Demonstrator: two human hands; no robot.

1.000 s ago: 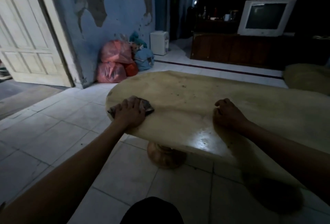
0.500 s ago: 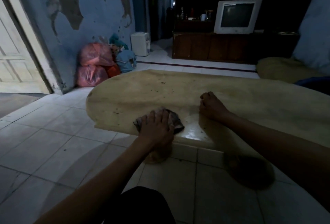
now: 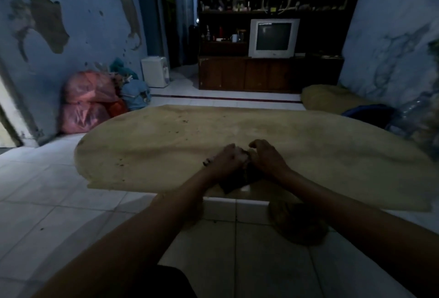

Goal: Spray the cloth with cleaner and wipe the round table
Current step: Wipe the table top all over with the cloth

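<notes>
The round table [image 3: 166,145] has a pale yellowish top with small dark specks and fills the middle of the view. A dark cloth [image 3: 237,182] lies on its near edge. My left hand [image 3: 228,158] and my right hand [image 3: 266,157] meet over the cloth, and both grip it, with fingers curled at its far end. Part of the cloth is hidden beneath the hands. No spray bottle is recognisable in this dim view.
Red and blue plastic bags [image 3: 90,102] lean against the peeling blue wall at the left. A white box [image 3: 155,71] stands behind them. A television [image 3: 273,37] sits on a dark wooden cabinet [image 3: 268,75]. A blue tub [image 3: 368,114] and clear plastic [image 3: 418,117] sit at the right.
My left hand slid the cloth rightward along the near edge. My right hand moved left from the tabletop and joined it on the cloth. The view turned to the right.
</notes>
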